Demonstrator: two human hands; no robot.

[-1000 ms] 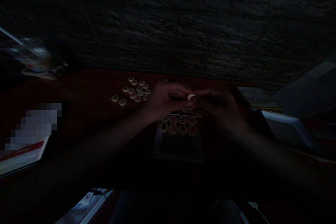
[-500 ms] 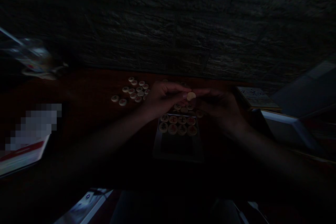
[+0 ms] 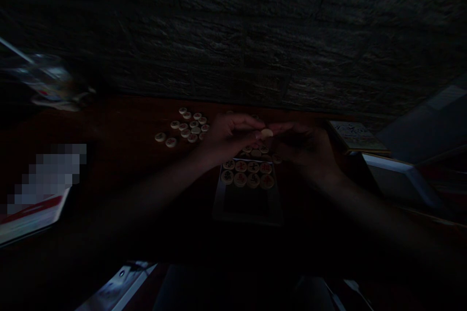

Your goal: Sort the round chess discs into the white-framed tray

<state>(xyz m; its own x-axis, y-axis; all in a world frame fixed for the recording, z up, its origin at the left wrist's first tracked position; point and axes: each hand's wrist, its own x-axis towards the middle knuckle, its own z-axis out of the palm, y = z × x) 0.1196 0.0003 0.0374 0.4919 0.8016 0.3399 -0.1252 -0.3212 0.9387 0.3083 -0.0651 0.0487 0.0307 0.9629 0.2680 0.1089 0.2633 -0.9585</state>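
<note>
A pale round xiangqi piece (image 3: 267, 133) is held up between my two hands above the table. The thumb and fingers of my left hand (image 3: 228, 137) pinch it from the left. From the right, the fingertips of my right hand (image 3: 310, 148) meet the same piece. Just below is a shallow tray (image 3: 218, 204) with two rows of xiangqi pieces (image 3: 247, 173), marked in red and black characters. Behind the tray, more pieces (image 3: 256, 152) are partly hidden by my hands. Another loose piece (image 3: 277, 158) lies by the tray's right corner.
Several scattered pieces (image 3: 189, 126) lie on the dark red table (image 3: 120, 121) to the left. A clear cup (image 3: 51, 77) stands far left. To the right are a patterned box (image 3: 359, 136) and an open lid or tray (image 3: 394, 175). A stone wall (image 3: 233, 34) runs behind.
The held piece has tilted slightly between my fingertips. Both hands stay in nearly the same place, and the tray's pieces look unchanged.
</note>
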